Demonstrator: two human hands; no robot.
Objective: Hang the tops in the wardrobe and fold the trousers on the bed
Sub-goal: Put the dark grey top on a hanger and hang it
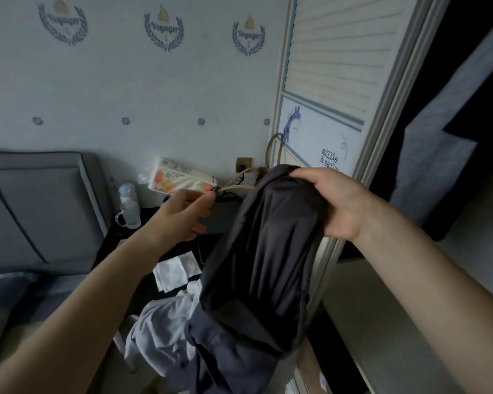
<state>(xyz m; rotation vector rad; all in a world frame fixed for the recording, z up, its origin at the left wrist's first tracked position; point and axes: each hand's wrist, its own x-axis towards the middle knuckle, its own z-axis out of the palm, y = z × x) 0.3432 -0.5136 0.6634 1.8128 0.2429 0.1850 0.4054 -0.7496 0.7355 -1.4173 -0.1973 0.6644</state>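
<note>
Right hand (pixel 335 206) clamped on the bunched top end of a dark grey garment (pixel 264 260), long axis running straight down from that grip toward the pile of clothes (pixel 168 334) below. Left hand (pixel 182 217) just beside the cloth, to its left, fingers loosely spread, holding nothing. Open wardrobe (pixel 453 137) off to the right of the holding hand, so probably the nearer arm for hanging.

- Open gap right of the wardrobe door (pixel 339 81): dark, unobstructed.
- Dark counter (pixel 225 214), rear edge: bottle (pixel 129 206), tissue box (pixel 180 177), cables crowd it.
- Front edge: white cloths (pixel 177 270), heaped clothes (pixel 165 331).
</note>
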